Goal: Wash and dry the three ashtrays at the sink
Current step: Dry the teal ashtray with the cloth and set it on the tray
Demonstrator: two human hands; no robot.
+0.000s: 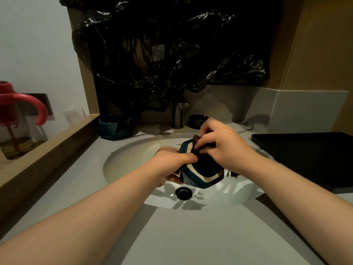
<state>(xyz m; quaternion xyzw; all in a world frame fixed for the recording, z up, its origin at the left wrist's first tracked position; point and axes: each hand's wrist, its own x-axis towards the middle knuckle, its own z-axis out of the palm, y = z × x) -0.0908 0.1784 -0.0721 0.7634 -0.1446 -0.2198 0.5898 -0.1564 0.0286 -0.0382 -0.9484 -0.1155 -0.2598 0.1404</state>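
Centre of frame, over the white oval sink basin [129,159]: a hexagonal dark-blue ashtray with a cream band [208,181], tilted, its opening toward the camera, held above the black drain [183,193].

Left hand [172,165]: fingers curled round the ashtray's left side, thumb on the rim.

Right hand [221,146]: fingers bunched and pinching a dark brown cloth [199,140], pressing it into the ashtray's bowl. A scrap of the cloth hangs out below the wrist on the right (how much of the dark interior is cloth I cannot tell).

Behind the basin, on the grey countertop [191,236]:
- a faceted dark-blue ashtray [114,127], left of the brushed-metal faucet [178,115];
- a round black ashtray with notched rim [197,120], just right of the faucet and partly hidden by the right hand.
Both stand upright, well apart from the held one.

Right edge of frame: a flat black rectangular tray [305,157] on the counter beside the basin. Left edge: a clear cup with a pink handle and lid [17,119] on a wooden ledge. Upper centre: crumpled black plastic sheeting [162,54] covering the wall above the faucet.
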